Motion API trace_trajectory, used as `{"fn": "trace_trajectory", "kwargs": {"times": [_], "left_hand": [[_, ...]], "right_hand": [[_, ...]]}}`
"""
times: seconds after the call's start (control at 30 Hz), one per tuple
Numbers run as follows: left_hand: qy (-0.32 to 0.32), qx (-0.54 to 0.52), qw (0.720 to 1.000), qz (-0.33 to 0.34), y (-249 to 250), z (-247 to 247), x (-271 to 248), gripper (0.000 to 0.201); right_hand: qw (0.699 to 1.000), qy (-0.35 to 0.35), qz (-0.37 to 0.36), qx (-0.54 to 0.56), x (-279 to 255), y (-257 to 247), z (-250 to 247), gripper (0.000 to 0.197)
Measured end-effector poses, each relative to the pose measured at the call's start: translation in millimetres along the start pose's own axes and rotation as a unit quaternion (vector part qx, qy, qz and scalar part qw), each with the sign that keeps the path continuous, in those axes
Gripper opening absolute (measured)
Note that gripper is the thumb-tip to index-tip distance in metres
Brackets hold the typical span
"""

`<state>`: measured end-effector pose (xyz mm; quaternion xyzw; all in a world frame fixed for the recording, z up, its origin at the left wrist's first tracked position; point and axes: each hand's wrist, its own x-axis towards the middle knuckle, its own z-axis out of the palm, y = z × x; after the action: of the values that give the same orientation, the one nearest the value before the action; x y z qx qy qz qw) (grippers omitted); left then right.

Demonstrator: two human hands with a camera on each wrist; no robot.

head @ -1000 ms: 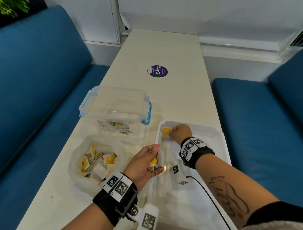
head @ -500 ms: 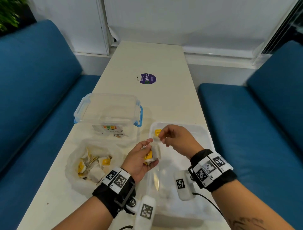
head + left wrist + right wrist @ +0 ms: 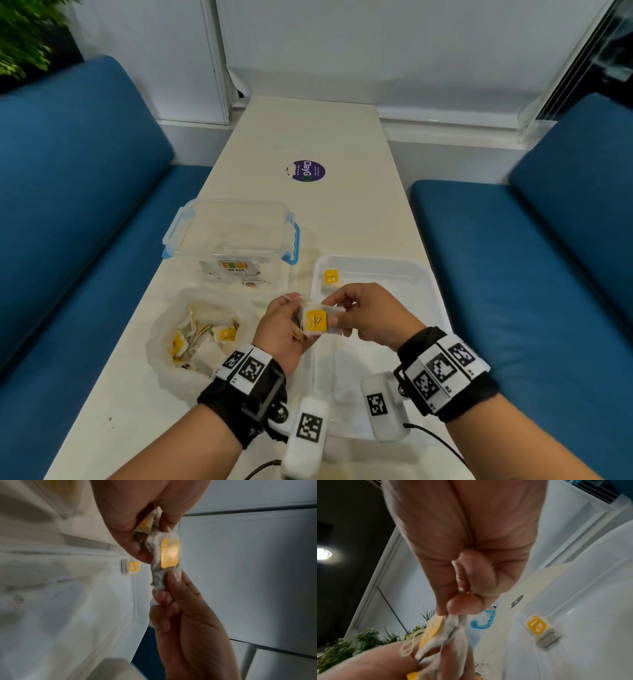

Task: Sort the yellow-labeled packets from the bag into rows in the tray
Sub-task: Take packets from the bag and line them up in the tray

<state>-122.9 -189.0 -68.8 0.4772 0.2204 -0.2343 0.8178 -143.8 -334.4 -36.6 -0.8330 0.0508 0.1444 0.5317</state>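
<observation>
Lower left of the head view: bag (image 3: 191,339) lay open, packets inside. Centre: your left hand (image 3: 281,334) curled round a small bunch; your right hand (image 3: 368,318) pinched the top packet (image 3: 317,320) by its edge. Upper right of centre: one packet (image 3: 331,277) sat in the tray (image 3: 431,291) corner. Risk: strings looked tangled, so pulling could drag a second packet out, or drop it.

Clear lidded container (image 3: 230,233) with blue clips set on cream table (image 3: 329,137); purple round sticker (image 3: 308,170) beyond. Table flanked by blue benches (image 3: 68,192). Plant (image 3: 24,31) seen far left.
</observation>
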Motion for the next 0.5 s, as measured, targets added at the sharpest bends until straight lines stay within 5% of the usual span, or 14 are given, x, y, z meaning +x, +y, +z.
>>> {"fn": "trace_trajectory", "kwargs": {"times": [0.13,0.33,0.5], "left_hand": [[0.016,0.029,0.999,0.011,1.0,-2.8,-3.5,0.018],[-0.031,0.059,0.998,-0.005,-7.6,2.1,-16.6,0.017],[-0.062,0.144,0.987,0.041,-10.5,4.6,-22.5,0.01]], "right_hand": [[0.986,0.016,-0.008,0.168,-4.6,5.8,-2.9,0.012],[0.916,0.012,0.022,0.399,-6.3,13.0,3.4,0.02],[0.937,0.028,0.022,0.347,-9.3,15.9,11.7,0.015]]}}
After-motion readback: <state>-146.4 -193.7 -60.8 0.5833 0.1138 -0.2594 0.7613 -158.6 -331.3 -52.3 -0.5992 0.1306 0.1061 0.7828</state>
